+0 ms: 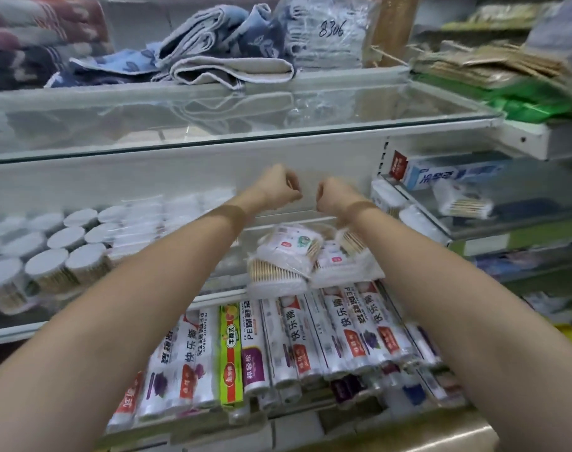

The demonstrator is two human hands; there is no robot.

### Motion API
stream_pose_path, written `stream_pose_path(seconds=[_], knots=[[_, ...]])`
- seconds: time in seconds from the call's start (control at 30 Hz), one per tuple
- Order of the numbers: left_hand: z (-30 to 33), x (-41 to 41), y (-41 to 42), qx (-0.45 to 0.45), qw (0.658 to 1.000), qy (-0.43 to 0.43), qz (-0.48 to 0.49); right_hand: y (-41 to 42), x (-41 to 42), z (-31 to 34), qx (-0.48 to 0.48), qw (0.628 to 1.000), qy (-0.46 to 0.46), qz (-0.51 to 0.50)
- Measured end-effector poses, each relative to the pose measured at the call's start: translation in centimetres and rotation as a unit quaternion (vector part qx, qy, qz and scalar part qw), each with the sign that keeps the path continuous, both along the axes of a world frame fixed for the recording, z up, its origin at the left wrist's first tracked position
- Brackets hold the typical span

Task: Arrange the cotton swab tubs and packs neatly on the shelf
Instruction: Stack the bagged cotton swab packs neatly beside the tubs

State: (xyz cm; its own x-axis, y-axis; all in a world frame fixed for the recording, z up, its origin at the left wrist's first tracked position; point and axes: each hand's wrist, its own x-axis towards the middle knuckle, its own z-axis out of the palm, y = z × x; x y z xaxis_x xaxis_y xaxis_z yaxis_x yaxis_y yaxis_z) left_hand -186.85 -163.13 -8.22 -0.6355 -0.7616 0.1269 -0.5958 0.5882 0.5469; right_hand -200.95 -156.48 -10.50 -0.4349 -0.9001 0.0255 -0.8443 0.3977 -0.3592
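Fists, that is what I see: my left hand (279, 185) and right hand (332, 195) are curled tight, holding nothing, far over the glass shelf (212, 288). Clear cotton swab packs (279, 256) lie below them. White-lidded round swab tubs (66, 238) stand left.

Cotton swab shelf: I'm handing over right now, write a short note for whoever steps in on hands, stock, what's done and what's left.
Left hand and right hand: both curled into fists near the back of the shelf, holding nothing.
Round white-lidded cotton swab tubs stand in tidy rows on the left of the clear glass shelf.
Clear plastic packs of wooden-stick swabs lie in a loose, tilted heap at centre right, below the hands.
Done: tubs look lined up.
Left: straighten and stack the packs; a gap between tubs and packs probably needs closing.
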Motion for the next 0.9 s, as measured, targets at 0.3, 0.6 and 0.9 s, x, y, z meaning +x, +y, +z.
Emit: stream_pose_path(seconds=[0.3, 0.6, 0.9], knots=[[-2.8, -5.0, 2.0, -0.026, 0.995, -0.055, -0.073, 2.7, -2.2, -0.2, 0.022, 0.998, 0.011, -0.057], [-4.1, -6.4, 1.3, -0.053, 0.99, -0.122, -0.051, 2.4, -3.3, -0.6, -0.066, 0.994, -0.066, -0.061], [-4.6, -7.4, 1.4, -0.06, 0.989, -0.129, -0.025, 2.2, -4.2, -0.8, -0.086, 0.983, -0.152, -0.05]])
